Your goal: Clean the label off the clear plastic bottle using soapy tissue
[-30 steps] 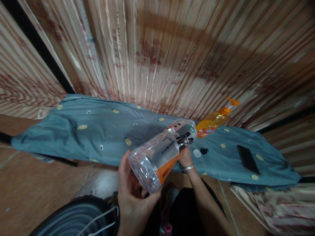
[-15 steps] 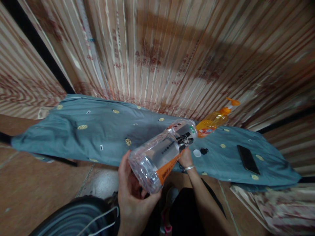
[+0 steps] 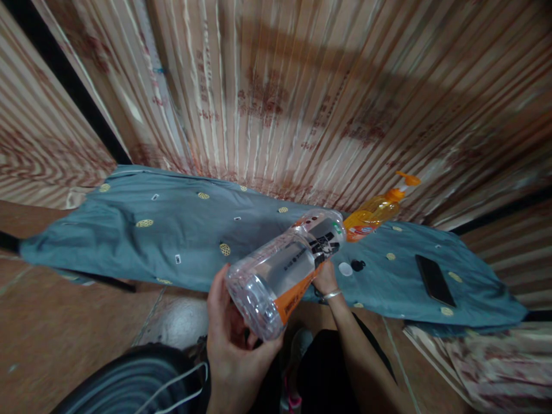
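A clear plastic bottle [image 3: 276, 276] with an orange, black and white label lies tilted in the air over the cloth-covered surface. My left hand [image 3: 239, 345] grips its near end, thumb and fingers curled round the base. The bottle looks see-through, with no coloured liquid visible inside. My right hand [image 3: 326, 280], with a silver bracelet at the wrist, reaches behind the bottle's far half. Its fingers are hidden there, so their hold cannot be made out. Just right of that hand are a white disc [image 3: 345, 269] and a small black piece [image 3: 357, 265] on the cloth.
An orange pump bottle [image 3: 373, 215] stands behind the clear bottle's far end. A black phone [image 3: 434, 280] lies on the teal patterned cloth [image 3: 181, 230] at right. A pleated curtain [image 3: 267, 103] hangs behind. A dark ridged round object [image 3: 142, 382] is at lower left.
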The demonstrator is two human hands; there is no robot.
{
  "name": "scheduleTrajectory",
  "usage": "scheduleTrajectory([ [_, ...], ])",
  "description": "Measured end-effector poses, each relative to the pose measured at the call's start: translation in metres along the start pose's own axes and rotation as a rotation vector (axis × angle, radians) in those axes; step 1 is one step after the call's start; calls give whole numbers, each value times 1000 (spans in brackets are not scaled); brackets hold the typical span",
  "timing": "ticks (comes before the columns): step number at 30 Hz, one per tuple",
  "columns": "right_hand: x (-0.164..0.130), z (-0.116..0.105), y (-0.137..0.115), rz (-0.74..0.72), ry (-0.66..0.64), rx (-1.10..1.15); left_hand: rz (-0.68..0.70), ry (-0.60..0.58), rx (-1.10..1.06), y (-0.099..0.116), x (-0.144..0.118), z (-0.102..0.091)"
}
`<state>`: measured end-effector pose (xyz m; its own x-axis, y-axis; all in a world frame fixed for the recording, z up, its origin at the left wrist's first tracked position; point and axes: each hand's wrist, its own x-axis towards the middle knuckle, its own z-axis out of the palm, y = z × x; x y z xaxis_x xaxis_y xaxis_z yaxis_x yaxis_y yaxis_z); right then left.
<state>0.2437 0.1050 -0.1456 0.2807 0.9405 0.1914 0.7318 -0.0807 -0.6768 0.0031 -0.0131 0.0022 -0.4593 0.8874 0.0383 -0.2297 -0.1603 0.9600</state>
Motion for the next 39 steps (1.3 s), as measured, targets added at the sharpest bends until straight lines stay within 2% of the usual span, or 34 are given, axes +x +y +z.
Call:
scheduleTrajectory([
  [11, -1, -6, -10, -3, 5, 24, 24, -11, 45, -1, 1, -2],
  [16, -1, -5, -7, 20, -29, -1, 10, -11, 35, -2, 1, -3],
  [39, 0, -2, 0, -26, -21, -23, 29, -7, 19, -3, 1, -2],
])
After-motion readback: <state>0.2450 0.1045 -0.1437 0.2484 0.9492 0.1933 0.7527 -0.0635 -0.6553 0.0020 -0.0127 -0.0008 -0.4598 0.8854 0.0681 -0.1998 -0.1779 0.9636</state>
